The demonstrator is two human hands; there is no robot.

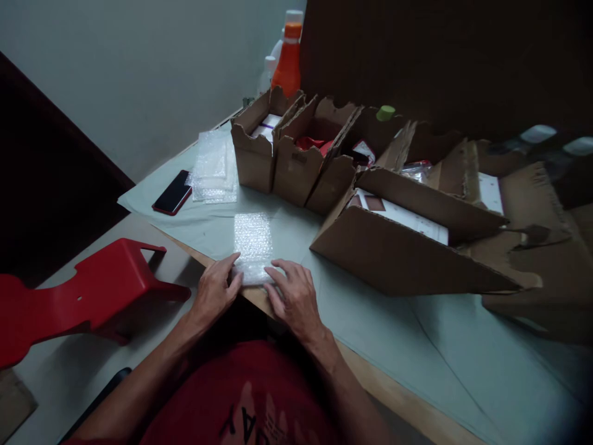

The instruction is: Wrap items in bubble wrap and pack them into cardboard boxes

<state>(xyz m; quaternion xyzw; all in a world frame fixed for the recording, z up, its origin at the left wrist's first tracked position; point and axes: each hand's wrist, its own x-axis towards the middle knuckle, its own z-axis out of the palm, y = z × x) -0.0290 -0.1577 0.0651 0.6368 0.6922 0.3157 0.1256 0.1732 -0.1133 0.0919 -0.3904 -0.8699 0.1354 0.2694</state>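
A sheet of bubble wrap [252, 238] lies on the pale green table cover [393, 327], its near end rolled into a small bundle at the table's front edge. My left hand [214, 290] presses the bundle's left side with curled fingers. My right hand [293, 296] rests on its right side, fingers bent over it. Whatever is inside the rolled part is hidden.
A stack of bubble wrap sheets [214, 167] and a dark phone [173, 193] lie at the back left. Several open cardboard boxes [296, 154] with small packed items stand behind, a large flat box [407, 241] to the right. An orange bottle [288, 59] stands by the wall. A red stool [88, 290] sits left.
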